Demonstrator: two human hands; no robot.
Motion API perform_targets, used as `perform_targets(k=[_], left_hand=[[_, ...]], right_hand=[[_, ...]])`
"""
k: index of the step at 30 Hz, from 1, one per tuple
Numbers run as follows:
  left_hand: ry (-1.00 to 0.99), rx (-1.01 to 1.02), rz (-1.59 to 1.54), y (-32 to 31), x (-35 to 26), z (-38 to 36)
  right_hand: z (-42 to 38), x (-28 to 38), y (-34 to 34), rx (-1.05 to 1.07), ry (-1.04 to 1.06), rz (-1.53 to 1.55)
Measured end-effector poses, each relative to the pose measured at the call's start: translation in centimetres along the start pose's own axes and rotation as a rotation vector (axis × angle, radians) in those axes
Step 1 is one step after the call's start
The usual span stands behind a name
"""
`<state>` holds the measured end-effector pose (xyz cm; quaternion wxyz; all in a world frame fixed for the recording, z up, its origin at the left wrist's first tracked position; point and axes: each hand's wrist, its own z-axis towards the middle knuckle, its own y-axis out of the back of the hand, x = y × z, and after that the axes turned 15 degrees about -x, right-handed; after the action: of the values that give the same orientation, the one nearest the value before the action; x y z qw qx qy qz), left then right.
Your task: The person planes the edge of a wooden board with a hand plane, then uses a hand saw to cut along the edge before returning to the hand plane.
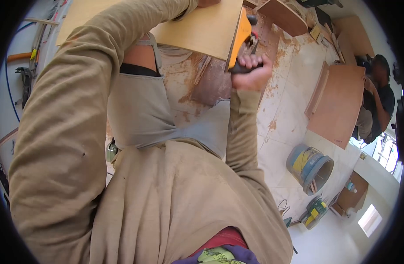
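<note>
My right hand [253, 74] is wrapped round the black rear handle of a hand plane [240, 37] with an orange body. The plane lies along the right edge of a light wooden board [197, 33]. At the top edge of the view my left hand [208, 3] shows only in small part, over the far part of the board; its fingers are hidden. The board lies above my knees.
On the right a co-worker [380, 94] sits holding a brown panel [338, 103]. A blue-grey bucket [305, 165] lies tipped on the floor, near a green container [315, 211]. Shavings litter the tiles. Tools, including an orange-handled one [19, 56], lie at the left.
</note>
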<state>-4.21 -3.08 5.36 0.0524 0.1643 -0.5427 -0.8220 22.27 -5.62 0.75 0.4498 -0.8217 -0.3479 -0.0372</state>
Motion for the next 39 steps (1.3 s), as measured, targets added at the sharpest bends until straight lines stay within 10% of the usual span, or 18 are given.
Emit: perform_targets(k=[6, 14, 21, 30, 39], left_hand=[[0.002, -0.144, -0.075, -2.2, 1.2, 0.7], [0.01, -0.136, 0.0, -2.7, 1.0, 0.7], [0.012, -0.105, -0.042, -2.3, 1.1, 1.3], [-0.01, -0.14, 0.004, -2.8, 1.0, 0.8], [-0.001, -0.122, -0.024, -4.8, 2.0, 1.3]], right_hand=[[-11.5, 0.3, 5.2, -0.132, 0.022, -0.079], [13.6, -0.6, -7.0, 0.04, 0.015, 0.024], [-4.5, 0.4, 1.7, -0.055, 0.016, -0.061], [18.8, 0.0, -12.2, 0.072, -0.024, 0.036], [4.7, 0.2, -4.2, 0.014, 0.031, -0.077]])
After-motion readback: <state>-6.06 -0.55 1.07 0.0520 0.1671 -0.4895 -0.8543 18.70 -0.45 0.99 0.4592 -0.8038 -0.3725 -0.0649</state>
